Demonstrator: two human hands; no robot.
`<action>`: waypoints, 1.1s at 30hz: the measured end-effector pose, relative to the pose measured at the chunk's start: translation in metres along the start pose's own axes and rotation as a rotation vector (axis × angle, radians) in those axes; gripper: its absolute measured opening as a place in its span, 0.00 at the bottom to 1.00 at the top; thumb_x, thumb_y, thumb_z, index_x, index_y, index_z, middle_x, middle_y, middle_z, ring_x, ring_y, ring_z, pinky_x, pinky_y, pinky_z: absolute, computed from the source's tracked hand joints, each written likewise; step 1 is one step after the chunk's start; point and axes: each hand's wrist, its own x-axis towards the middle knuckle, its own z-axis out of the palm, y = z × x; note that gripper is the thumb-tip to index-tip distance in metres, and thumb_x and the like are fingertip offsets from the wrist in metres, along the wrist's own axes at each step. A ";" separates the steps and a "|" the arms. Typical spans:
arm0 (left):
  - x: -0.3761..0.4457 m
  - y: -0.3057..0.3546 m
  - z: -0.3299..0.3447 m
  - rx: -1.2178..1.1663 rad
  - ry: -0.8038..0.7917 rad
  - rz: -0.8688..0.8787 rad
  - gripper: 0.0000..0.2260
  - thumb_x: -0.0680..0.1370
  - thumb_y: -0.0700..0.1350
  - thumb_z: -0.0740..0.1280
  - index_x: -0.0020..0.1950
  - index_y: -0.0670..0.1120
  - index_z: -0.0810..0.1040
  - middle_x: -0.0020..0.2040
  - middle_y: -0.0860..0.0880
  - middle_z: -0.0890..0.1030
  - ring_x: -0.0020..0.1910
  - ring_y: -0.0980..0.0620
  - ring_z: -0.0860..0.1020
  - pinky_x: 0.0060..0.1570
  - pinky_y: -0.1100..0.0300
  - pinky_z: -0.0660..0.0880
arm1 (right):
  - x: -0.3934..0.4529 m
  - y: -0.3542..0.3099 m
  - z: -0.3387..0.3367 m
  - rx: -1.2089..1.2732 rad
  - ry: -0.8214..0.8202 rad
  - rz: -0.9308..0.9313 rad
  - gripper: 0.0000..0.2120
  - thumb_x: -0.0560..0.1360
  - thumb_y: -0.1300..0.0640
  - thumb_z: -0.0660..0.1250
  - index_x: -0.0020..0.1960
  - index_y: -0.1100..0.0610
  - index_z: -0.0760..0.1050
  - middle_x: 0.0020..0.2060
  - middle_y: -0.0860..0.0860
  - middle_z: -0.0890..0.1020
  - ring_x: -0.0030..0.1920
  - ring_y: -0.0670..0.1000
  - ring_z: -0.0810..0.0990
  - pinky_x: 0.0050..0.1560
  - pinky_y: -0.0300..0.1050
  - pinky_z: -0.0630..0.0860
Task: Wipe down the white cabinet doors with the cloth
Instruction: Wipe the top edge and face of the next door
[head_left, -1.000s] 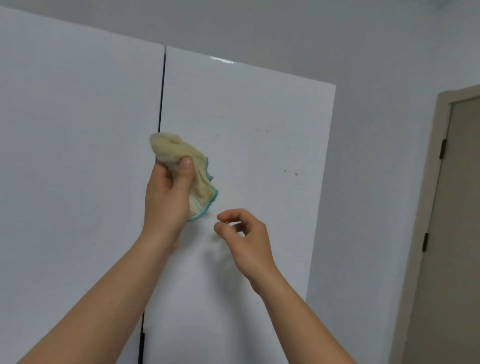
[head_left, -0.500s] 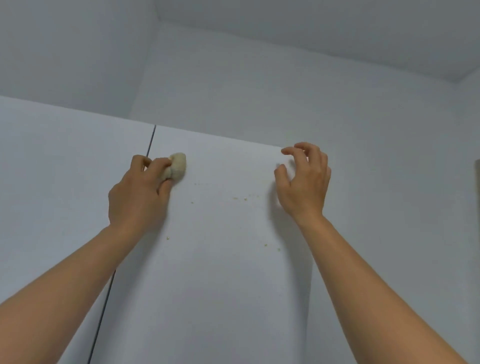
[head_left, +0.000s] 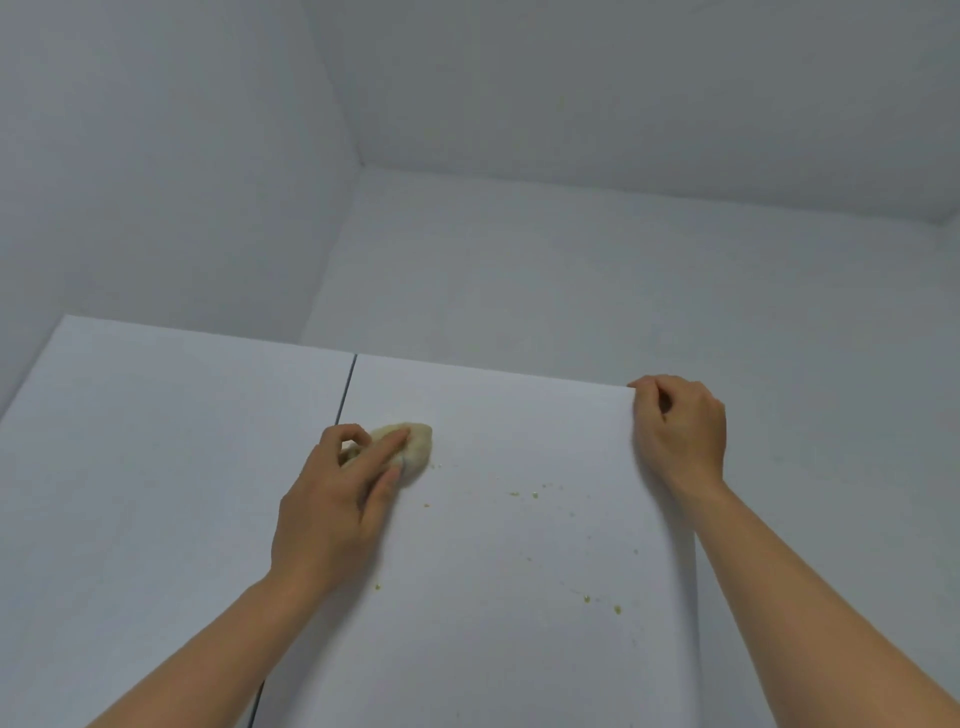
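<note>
You are pressing a bunched, pale yellow cloth (head_left: 410, 449) against the upper part of the right-hand flat white cabinet door (head_left: 519, 597), just beside the dark vertical gap (head_left: 347, 387) that separates it from the left-hand white door (head_left: 156, 467). Your left hand (head_left: 337, 514) is closing over the cloth with fingers laid across it and the thumb curled behind, so the wad is pinned between palm and panel. Your right hand (head_left: 680, 431) is curling its fingers over the door's top right corner, gripping only the edge and holding nothing else.

Small yellowish-green crumbs (head_left: 524, 492) are lying scattered on the door to the right of the cloth and lower down, so most of this panel seems not yet wiped. Aim at sweeping the cloth rightwards through the specks in overlapping passes, working from the top edge downwards. Be flattening the wad a little so that more fabric is meeting the surface, and be gathering the crumbs into it rather than smearing them. The bracing hand is likely steadying the door; be pressing evenly against it.
</note>
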 end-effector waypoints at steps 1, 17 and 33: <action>0.000 0.001 0.003 0.016 0.008 0.027 0.17 0.81 0.55 0.61 0.70 0.66 0.73 0.60 0.59 0.69 0.54 0.53 0.74 0.44 0.54 0.74 | 0.000 0.001 0.001 0.009 0.002 -0.004 0.19 0.79 0.50 0.55 0.45 0.52 0.85 0.38 0.42 0.81 0.46 0.50 0.76 0.61 0.60 0.75; 0.082 0.021 0.042 0.005 0.287 -0.213 0.13 0.83 0.46 0.62 0.65 0.56 0.80 0.62 0.45 0.73 0.61 0.39 0.71 0.56 0.50 0.61 | 0.000 0.020 0.009 -0.099 0.032 -0.083 0.19 0.80 0.49 0.53 0.46 0.50 0.83 0.42 0.45 0.82 0.48 0.50 0.75 0.56 0.46 0.59; 0.105 0.025 0.038 0.089 0.120 0.070 0.11 0.82 0.46 0.63 0.63 0.54 0.77 0.60 0.45 0.72 0.56 0.40 0.72 0.57 0.45 0.71 | 0.001 0.021 0.011 -0.045 0.020 -0.074 0.17 0.76 0.49 0.55 0.48 0.49 0.83 0.47 0.44 0.83 0.50 0.46 0.74 0.57 0.45 0.61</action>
